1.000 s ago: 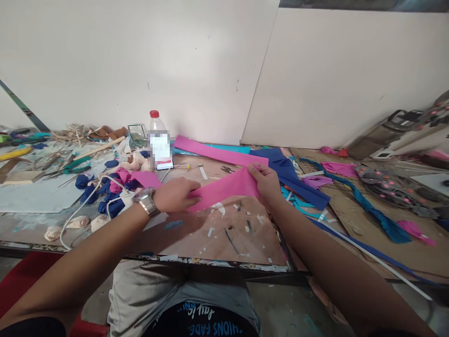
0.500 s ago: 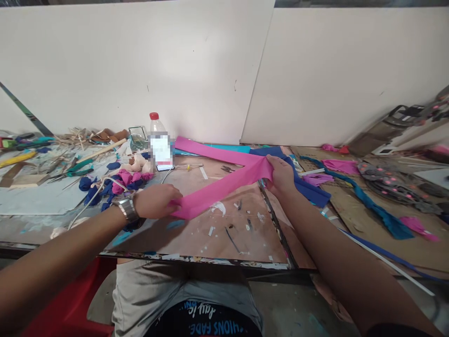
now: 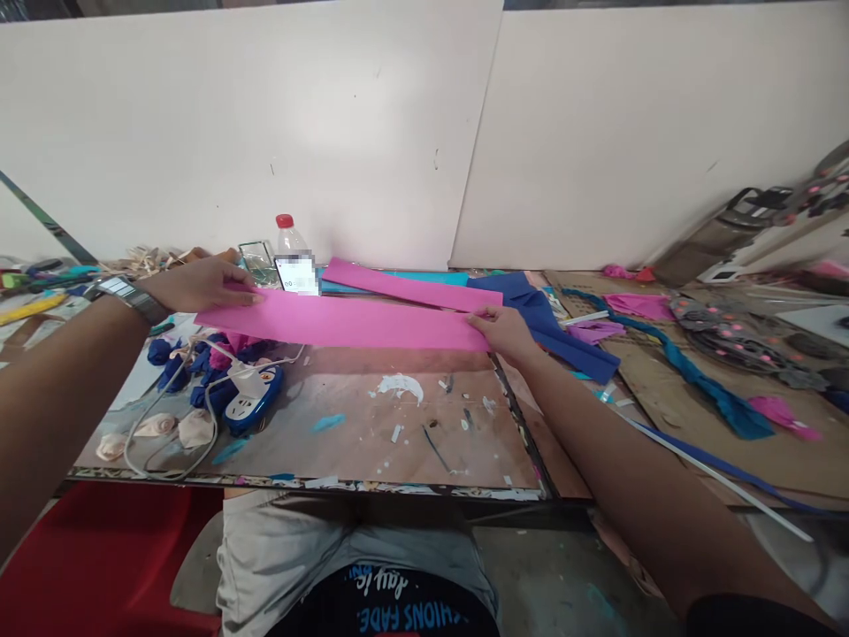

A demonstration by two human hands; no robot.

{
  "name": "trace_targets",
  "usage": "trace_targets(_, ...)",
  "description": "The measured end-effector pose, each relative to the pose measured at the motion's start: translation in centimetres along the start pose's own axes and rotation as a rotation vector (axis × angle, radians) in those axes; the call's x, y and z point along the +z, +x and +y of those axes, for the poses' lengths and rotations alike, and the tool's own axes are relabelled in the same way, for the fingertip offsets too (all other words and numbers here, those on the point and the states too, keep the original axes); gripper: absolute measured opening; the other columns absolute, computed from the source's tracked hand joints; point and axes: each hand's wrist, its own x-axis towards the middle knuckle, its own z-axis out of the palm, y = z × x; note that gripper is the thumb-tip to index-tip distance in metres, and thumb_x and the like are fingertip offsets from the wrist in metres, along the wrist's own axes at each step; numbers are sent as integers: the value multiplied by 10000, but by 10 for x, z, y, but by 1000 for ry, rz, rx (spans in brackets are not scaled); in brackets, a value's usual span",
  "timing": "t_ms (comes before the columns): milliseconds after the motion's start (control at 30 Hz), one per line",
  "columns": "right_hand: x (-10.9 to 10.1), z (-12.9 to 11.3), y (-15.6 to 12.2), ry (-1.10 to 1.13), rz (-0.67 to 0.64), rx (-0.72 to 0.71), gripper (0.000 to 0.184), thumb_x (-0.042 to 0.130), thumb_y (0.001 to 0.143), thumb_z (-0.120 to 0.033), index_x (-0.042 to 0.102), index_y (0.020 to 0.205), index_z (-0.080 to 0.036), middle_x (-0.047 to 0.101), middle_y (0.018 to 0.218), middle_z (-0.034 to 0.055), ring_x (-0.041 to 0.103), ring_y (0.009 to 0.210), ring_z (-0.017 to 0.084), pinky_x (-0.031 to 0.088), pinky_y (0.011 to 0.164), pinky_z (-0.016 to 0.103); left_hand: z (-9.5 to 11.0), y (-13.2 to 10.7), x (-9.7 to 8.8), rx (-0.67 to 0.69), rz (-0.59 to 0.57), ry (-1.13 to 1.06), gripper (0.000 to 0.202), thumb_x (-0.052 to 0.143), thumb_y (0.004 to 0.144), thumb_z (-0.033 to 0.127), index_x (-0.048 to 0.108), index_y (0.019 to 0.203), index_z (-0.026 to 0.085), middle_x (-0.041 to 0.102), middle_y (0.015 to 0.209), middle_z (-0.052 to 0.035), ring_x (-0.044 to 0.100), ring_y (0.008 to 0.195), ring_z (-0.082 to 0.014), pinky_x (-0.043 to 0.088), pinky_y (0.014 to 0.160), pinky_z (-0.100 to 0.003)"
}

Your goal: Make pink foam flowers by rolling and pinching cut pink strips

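Observation:
A flat pink strip, paper or cloth (image 3: 345, 320), is stretched level above the table. My left hand (image 3: 202, 283), below a silver wristwatch (image 3: 129, 296), pinches its left end between thumb and fingers. At the other end, my right hand (image 3: 505, 334) is closed on the strip's edge. Just behind lies a second pink strip (image 3: 398, 285), partly over a turquoise sheet (image 3: 431, 278). Dark blue material (image 3: 584, 354) rests beyond my right hand. Under the left part of the held strip are blue and pink rolled pieces (image 3: 212, 363).
A blue and white power strip (image 3: 256, 398) with a looping white cable sits front left. A phone (image 3: 298, 274) leans by a red-capped bottle (image 3: 286, 234). At the right, cardboard (image 3: 690, 416) carries a teal strip (image 3: 703, 380) and grey pieces. A white panel (image 3: 232, 115) stands behind.
My left hand has moved up and leftward, drawing the pink strip from a slanted, folded shape into a flat, level band. My right hand has shifted slightly. The power strip now shows.

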Motion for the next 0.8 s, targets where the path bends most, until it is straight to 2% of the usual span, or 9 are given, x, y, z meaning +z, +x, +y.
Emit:
trace_targets(100, 12, -4, -11, -120, -130, -46, 312, 769, 720, -482, 755, 768, -175, 669, 625, -1, 520, 552, 135, 347, 516, 243, -18, 4, 5, -105, -104, 74, 619, 518, 905, 671, 712, 1164, 144, 710, 983, -19, 518, 846, -165, 329, 752, -244)
trace_targets(233, 25, -14, -26, -252, -218, -138, 212, 722, 763, -400, 754, 777, -191, 710, 726, 20, 575, 666, 167, 383, 587, 258, -30, 7, 21, -93, -185, 104, 655, 519, 887, 695, 715, 1147, 128, 741, 1009, -38, 560, 889, -184, 360, 779, -244)
trace_targets(367, 31, -21, -35, -354, -262, -197, 180, 678, 802, -339, 753, 799, -175, 730, 787, 40, 589, 717, 175, 385, 623, 261, -41, 11, 35, -119, -175, 209, 834, 394, 827, 870, 718, 1137, 167, 750, 1082, -21, 571, 909, -174, 401, 805, -235)
trace_targets(467, 33, -21, -37, -411, -288, -216, 165, 661, 817, -312, 745, 798, -172, 731, 780, 38, 596, 715, 172, 371, 626, 260, -29, 11, 34, -104, -96, 247, 896, 273, 861, 881, 698, 1161, 151, 741, 1116, -39, 585, 908, -172, 449, 849, -274)
trace_targets(533, 34, -20, -38, -440, -300, -230, 147, 660, 821, -300, 747, 802, -183, 744, 821, 39, 617, 761, 181, 378, 650, 262, -2, 9, 32, -20, 31, 283, 833, 274, 930, 796, 672, 1187, 111, 719, 1169, -88, 603, 947, -200, 473, 892, -332)
trace_targets(633, 35, -19, -37, -470, -295, -245, 130, 659, 827, -285, 753, 810, -196, 761, 905, 48, 641, 857, 199, 400, 702, 269, 69, -1, 36, 149, 162, 295, 564, 389, 998, 595, 671, 1206, 152, 704, 1201, -91, 614, 1080, -260, 478, 954, -413)
trace_targets(700, 36, -19, -38, -485, -291, -249, 127, 659, 832, -278, 755, 804, -199, 766, 915, 49, 647, 867, 200, 407, 709, 271, 126, -8, 51, 231, 158, 249, 453, 468, 987, 533, 662, 1247, 217, 704, 1219, -64, 630, 1082, -259, 492, 953, -420)
trace_targets(800, 36, -18, -38, -501, -297, -251, 128, 668, 837, -279, 758, 798, -198, 771, 875, 43, 655, 822, 191, 407, 684, 267, 201, -11, 92, 444, 8, 190, 429, 516, 977, 491, 662, 1249, 192, 694, 1255, -100, 634, 1138, -270, 507, 973, -410)
